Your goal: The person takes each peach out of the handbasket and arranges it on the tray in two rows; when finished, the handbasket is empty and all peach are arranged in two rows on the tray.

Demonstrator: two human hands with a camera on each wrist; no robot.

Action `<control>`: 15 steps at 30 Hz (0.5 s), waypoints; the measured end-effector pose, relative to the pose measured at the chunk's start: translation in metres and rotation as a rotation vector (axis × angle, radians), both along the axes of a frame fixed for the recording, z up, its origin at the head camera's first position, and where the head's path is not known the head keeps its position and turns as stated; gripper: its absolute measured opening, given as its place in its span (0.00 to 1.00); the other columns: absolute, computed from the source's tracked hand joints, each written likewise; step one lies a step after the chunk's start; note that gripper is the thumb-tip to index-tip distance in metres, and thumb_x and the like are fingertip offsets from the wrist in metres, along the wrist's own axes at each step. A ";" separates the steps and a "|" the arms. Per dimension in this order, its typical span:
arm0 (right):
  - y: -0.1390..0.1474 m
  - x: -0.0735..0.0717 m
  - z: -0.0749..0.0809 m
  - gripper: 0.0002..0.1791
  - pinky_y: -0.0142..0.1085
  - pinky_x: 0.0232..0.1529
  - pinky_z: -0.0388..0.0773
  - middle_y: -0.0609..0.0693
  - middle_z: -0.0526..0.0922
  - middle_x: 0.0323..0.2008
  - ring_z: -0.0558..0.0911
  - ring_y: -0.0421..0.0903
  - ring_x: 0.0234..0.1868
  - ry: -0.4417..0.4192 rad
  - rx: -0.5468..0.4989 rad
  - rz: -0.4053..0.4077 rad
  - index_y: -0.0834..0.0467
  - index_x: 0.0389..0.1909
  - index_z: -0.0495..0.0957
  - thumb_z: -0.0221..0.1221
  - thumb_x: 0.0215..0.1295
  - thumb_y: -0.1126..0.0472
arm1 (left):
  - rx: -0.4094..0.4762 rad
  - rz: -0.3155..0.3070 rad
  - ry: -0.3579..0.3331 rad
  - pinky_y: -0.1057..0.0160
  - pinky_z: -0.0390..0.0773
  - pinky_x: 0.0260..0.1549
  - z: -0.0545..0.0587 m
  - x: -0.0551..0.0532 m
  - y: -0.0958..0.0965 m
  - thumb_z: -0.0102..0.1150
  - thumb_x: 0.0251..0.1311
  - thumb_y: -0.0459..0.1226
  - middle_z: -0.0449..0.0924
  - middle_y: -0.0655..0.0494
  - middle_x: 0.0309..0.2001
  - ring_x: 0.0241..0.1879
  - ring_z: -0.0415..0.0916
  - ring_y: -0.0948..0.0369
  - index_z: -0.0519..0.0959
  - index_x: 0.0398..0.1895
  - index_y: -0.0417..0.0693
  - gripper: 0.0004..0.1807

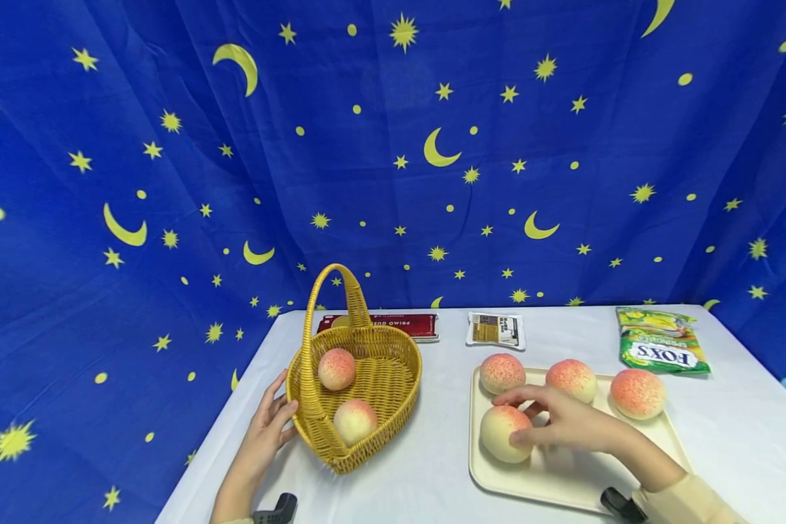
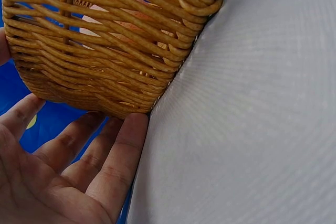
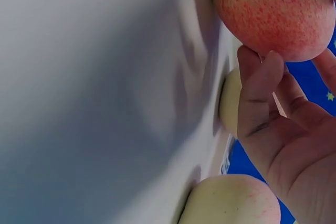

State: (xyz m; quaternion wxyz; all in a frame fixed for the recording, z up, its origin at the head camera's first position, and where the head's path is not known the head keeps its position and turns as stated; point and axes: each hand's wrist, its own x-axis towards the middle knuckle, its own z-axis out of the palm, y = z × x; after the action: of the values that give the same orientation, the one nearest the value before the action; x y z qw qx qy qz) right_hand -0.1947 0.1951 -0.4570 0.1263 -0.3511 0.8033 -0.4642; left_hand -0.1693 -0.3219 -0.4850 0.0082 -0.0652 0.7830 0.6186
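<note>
- I am holding the front-left peach (image 1: 501, 437) in my right grip (image 1: 563, 422), thumb on its right side and fingers bending over its far upper side.
- The peach is sitting over the near left part of the cream tray (image 1: 557, 486); whether it is touching the tray, I am not able to tell.
- I am judging it light and a little soft, so I am favouring a gentle hold round its widest part; hard fingertips would be risking dents.
- Its speckled skin is looking matte, so I am expecting little slipping, though its roundness is offering no edge to hook.
- Three more peaches (image 1: 571, 380) are lying along the tray's far side, the middle one near my knuckles.
- My left grip (image 1: 266, 431) is resting against the outside of the woven basket (image 1: 386, 371), fingers spread and loosely extended; two basket peaches (image 1: 356, 422) are lying inside.
- I am reckoning the basket light and stiff; its wall is suiting steadying, its arched handle (image 1: 306, 342) lifting.
</note>
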 end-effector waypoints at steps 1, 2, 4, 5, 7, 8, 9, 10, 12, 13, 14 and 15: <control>-0.001 0.000 -0.001 0.26 0.34 0.36 0.86 0.58 0.86 0.58 0.85 0.35 0.48 0.023 0.006 -0.002 0.58 0.65 0.80 0.72 0.69 0.58 | -0.001 0.000 -0.001 0.51 0.85 0.63 0.000 0.000 0.000 0.50 0.85 0.48 0.58 0.33 0.82 0.76 0.67 0.44 0.44 0.90 0.66 0.39; -0.002 0.001 -0.002 0.26 0.33 0.39 0.85 0.57 0.87 0.58 0.84 0.35 0.49 0.048 0.013 -0.004 0.57 0.65 0.80 0.72 0.69 0.57 | -0.002 0.001 -0.002 0.51 0.85 0.64 0.000 0.000 0.000 0.50 0.85 0.48 0.58 0.33 0.82 0.77 0.67 0.44 0.44 0.90 0.66 0.39; -0.004 0.002 -0.004 0.26 0.31 0.44 0.83 0.56 0.86 0.57 0.84 0.35 0.50 0.059 0.022 -0.008 0.55 0.65 0.79 0.72 0.69 0.56 | -0.004 0.002 -0.003 0.50 0.85 0.64 0.000 0.000 0.000 0.50 0.85 0.49 0.57 0.33 0.83 0.77 0.66 0.43 0.44 0.90 0.66 0.39; -0.005 0.003 -0.005 0.26 0.31 0.45 0.84 0.56 0.86 0.57 0.84 0.35 0.50 0.052 0.022 -0.007 0.55 0.65 0.79 0.72 0.69 0.56 | -0.005 0.002 -0.004 0.50 0.85 0.64 0.000 0.000 0.000 0.50 0.85 0.49 0.57 0.33 0.83 0.77 0.66 0.43 0.44 0.90 0.66 0.39; -0.006 0.005 -0.007 0.26 0.31 0.47 0.84 0.56 0.85 0.57 0.84 0.35 0.50 0.027 0.026 -0.009 0.53 0.65 0.78 0.72 0.69 0.55 | -0.003 0.001 -0.005 0.49 0.85 0.64 0.000 0.000 0.000 0.50 0.85 0.49 0.57 0.33 0.83 0.77 0.66 0.43 0.44 0.90 0.66 0.39; -0.007 0.006 -0.007 0.26 0.32 0.47 0.84 0.56 0.84 0.57 0.84 0.35 0.50 0.019 0.027 -0.009 0.53 0.65 0.77 0.72 0.69 0.55 | -0.002 0.001 -0.005 0.49 0.85 0.65 0.000 0.000 0.001 0.50 0.85 0.49 0.57 0.33 0.83 0.77 0.66 0.42 0.44 0.90 0.66 0.39; -0.007 0.006 -0.008 0.26 0.32 0.47 0.84 0.56 0.84 0.57 0.84 0.35 0.50 0.014 0.030 -0.011 0.52 0.65 0.77 0.72 0.69 0.55 | -0.002 0.001 -0.005 0.49 0.85 0.65 0.000 0.000 0.001 0.50 0.85 0.49 0.57 0.33 0.83 0.77 0.66 0.42 0.44 0.90 0.66 0.40; -0.008 0.007 -0.008 0.26 0.32 0.47 0.84 0.56 0.84 0.56 0.84 0.36 0.49 0.011 0.032 -0.015 0.52 0.64 0.77 0.72 0.69 0.55 | -0.001 0.002 -0.006 0.48 0.84 0.65 0.000 0.000 0.001 0.50 0.85 0.49 0.57 0.32 0.83 0.77 0.66 0.42 0.44 0.90 0.66 0.40; -0.009 0.007 -0.008 0.26 0.32 0.46 0.84 0.55 0.84 0.56 0.84 0.36 0.49 0.016 0.038 -0.030 0.51 0.64 0.77 0.73 0.68 0.54 | 0.000 0.003 -0.008 0.48 0.84 0.65 0.000 0.000 0.001 0.50 0.85 0.49 0.56 0.32 0.83 0.78 0.66 0.41 0.43 0.90 0.66 0.40; -0.009 0.007 -0.007 0.26 0.32 0.45 0.83 0.55 0.83 0.56 0.83 0.36 0.49 0.021 0.041 -0.040 0.51 0.64 0.78 0.73 0.67 0.54 | 0.000 0.005 -0.009 0.47 0.84 0.66 0.000 0.000 0.001 0.50 0.85 0.49 0.56 0.32 0.83 0.78 0.65 0.41 0.43 0.90 0.66 0.40; -0.009 0.007 -0.007 0.27 0.32 0.45 0.83 0.55 0.84 0.56 0.83 0.36 0.49 0.030 0.045 -0.049 0.51 0.63 0.78 0.74 0.66 0.53 | 0.000 0.005 -0.010 0.47 0.84 0.66 0.000 0.000 0.001 0.50 0.85 0.49 0.56 0.32 0.83 0.78 0.65 0.40 0.43 0.90 0.66 0.40; -0.009 0.007 -0.007 0.27 0.31 0.45 0.83 0.55 0.84 0.57 0.83 0.36 0.49 0.037 0.050 -0.057 0.51 0.63 0.78 0.74 0.66 0.53 | 0.001 0.006 -0.011 0.46 0.83 0.66 0.000 0.000 0.001 0.50 0.85 0.49 0.56 0.32 0.83 0.78 0.65 0.40 0.44 0.90 0.66 0.40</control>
State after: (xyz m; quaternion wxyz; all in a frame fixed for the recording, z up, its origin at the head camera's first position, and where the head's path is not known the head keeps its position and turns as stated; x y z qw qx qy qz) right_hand -0.1873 0.1865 -0.4638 0.1069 -0.3332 0.8265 -0.4410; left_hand -0.1695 -0.3211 -0.4846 0.0107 -0.0710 0.7824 0.6186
